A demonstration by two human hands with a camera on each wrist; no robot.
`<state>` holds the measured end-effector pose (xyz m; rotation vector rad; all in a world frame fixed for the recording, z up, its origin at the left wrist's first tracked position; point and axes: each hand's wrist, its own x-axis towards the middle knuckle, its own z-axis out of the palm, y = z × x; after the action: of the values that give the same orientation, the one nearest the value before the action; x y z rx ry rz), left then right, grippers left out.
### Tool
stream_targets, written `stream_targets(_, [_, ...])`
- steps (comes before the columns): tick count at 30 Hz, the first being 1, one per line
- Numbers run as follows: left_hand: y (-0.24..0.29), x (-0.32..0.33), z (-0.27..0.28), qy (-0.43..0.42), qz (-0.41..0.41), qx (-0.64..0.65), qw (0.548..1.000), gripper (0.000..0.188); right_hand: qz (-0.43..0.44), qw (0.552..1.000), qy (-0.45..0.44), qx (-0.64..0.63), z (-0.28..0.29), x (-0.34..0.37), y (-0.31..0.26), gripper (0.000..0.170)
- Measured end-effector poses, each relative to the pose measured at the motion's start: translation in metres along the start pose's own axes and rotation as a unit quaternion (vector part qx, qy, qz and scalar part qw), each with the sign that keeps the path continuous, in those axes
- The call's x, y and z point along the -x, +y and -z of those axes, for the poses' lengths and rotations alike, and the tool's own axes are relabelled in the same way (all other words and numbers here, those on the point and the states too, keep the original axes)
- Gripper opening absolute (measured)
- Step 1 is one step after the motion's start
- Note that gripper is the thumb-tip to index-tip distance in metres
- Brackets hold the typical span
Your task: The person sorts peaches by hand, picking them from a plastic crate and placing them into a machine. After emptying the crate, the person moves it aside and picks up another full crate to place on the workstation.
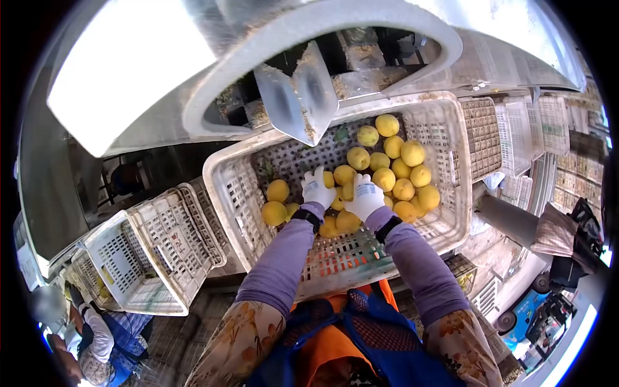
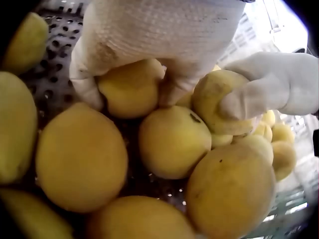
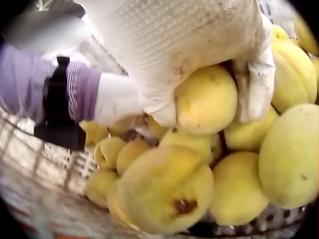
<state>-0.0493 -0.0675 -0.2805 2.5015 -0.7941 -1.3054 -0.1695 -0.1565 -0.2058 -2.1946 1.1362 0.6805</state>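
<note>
In the head view both white-gloved hands reach down into a white plastic crate (image 1: 459, 168) partly filled with yellow peaches (image 1: 412, 153). My left hand (image 1: 316, 189) has its fingers and thumb around one peach (image 2: 130, 89), seen from above in the left wrist view. Just to its right, my right hand (image 1: 364, 197) grips another peach (image 3: 207, 102) between thumb and fingers. Loose peaches lie close under and around both hands, one with a dark, damaged spot (image 3: 185, 205). The palms are hidden by the gloves' backs.
A pointed metal chute (image 1: 300, 97) juts from the machine over the crate's far edge. Stacked crates (image 1: 174, 242) stand at the left, more crates (image 1: 480, 138) at the right. Another person (image 1: 106, 335) is at the lower left; a blue vehicle (image 1: 525, 319) stands at the lower right.
</note>
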Motion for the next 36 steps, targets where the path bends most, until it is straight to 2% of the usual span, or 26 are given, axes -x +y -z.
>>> stream_targets(1, [-0.014, -0.005, -0.008, 0.003, 0.019, 0.148, 0.989, 0.074, 0.020, 0.997, 0.034, -0.062, 0.001, 0.002, 0.001, 0.078])
stream_targets(2, [-0.025, -0.005, -0.010, 0.007, 0.039, 0.293, 0.955, 0.070, 0.039, 0.989, 0.068, -0.124, 0.006, 0.010, -0.001, 0.079])
stream_targets(3, [-0.029, -0.005, -0.007, 0.017, 0.055, 0.432, 0.900, 0.065, 0.091, 0.974, 0.121, -0.166, 0.015, 0.018, -0.006, 0.079])
stream_targets(4, [0.010, 0.042, 0.047, -0.019, 0.106, 0.581, 0.806, 0.060, 0.145, 0.951, 0.177, -0.207, 0.028, 0.029, -0.014, 0.080])
stream_targets(5, [0.019, 0.065, 0.065, -0.020, 0.055, 0.655, 0.753, 0.059, 0.198, 0.920, 0.232, -0.247, 0.043, 0.044, -0.025, 0.082])
stream_targets(7, [0.037, 0.112, 0.106, -0.027, -0.057, 0.714, 0.697, 0.061, 0.240, 0.877, 0.283, -0.306, 0.075, 0.074, -0.056, 0.086])
stream_targets(9, [0.042, 0.141, 0.146, -0.018, -0.152, 0.698, 0.700, 0.066, 0.299, 0.840, 0.343, -0.297, 0.114, 0.102, -0.081, 0.086])
stream_targets(11, [0.071, 0.175, 0.192, 0.017, -0.240, 0.708, 0.664, 0.068, 0.328, 0.816, 0.370, -0.301, 0.149, 0.127, -0.104, 0.086])
stream_targets(12, [0.086, 0.193, 0.214, 0.066, -0.259, 0.697, 0.665, 0.068, 0.325, 0.800, 0.383, -0.327, 0.164, 0.134, -0.115, 0.086])
stream_targets(13, [0.082, 0.195, 0.223, 0.055, -0.271, 0.715, 0.642, 0.064, 0.340, 0.768, 0.447, -0.309, 0.172, 0.129, -0.128, 0.084])
stream_targets(15, [0.069, 0.183, 0.227, 0.089, -0.256, 0.716, 0.643, 0.060, 0.294, 0.779, 0.488, -0.262, 0.182, 0.096, -0.149, 0.080])
stream_targets(16, [0.060, 0.181, 0.230, 0.058, -0.224, 0.735, 0.638, 0.058, 0.275, 0.775, 0.526, -0.218, 0.178, 0.065, -0.155, 0.075])
stream_targets(17, [0.051, 0.179, 0.230, 0.053, -0.223, 0.728, 0.647, 0.060, 0.240, 0.797, 0.526, -0.175, 0.171, 0.043, -0.159, 0.073])
stream_targets(21, [0.032, 0.184, 0.232, -0.010, -0.233, 0.742, 0.629, 0.075, 0.238, 0.782, 0.552, -0.165, 0.161, 0.030, -0.166, 0.074])
stream_targets(25, [0.025, 0.179, 0.236, -0.085, -0.257, 0.759, 0.592, 0.088, 0.215, 0.788, 0.555, -0.159, 0.170, 0.011, -0.178, 0.077])
stream_targets(26, [0.024, 0.176, 0.239, -0.124, -0.254, 0.772, 0.569, 0.090, 0.201, 0.806, 0.534, -0.159, 0.178, -0.003, -0.183, 0.082])
stream_targets(29, [0.030, 0.168, 0.241, -0.105, -0.269, 0.786, 0.547, 0.088, 0.228, 0.815, 0.508, -0.158, 0.196, -0.004, -0.178, 0.095])
stream_targets(31, [0.038, 0.170, 0.241, -0.107, -0.317, 0.783, 0.524, 0.083, 0.250, 0.791, 0.475, -0.293, 0.206, 0.045, -0.172, 0.106])
stream_targets(32, [0.041, 0.171, 0.240, -0.108, -0.341, 0.783, 0.509, 0.080, 0.360, 0.751, 0.496, -0.246, 0.193, 0.055, -0.152, 0.113])
stream_targets(33, [0.045, 0.173, 0.239, -0.097, -0.334, 0.783, 0.516, 0.077, 0.424, 0.729, 0.485, -0.232, 0.189, 0.077, -0.144, 0.111])
stream_targets(35, [0.052, 0.182, 0.237, -0.075, -0.314, 0.785, 0.529, 0.070, 0.424, 0.760, 0.424, -0.252, 0.167, 0.112, -0.139, 0.108])
stream_targets(36, [0.061, 0.192, 0.238, -0.061, -0.288, 0.775, 0.559, 0.065, 0.404, 0.781, 0.387, -0.277, 0.158, 0.126, -0.140, 0.107])
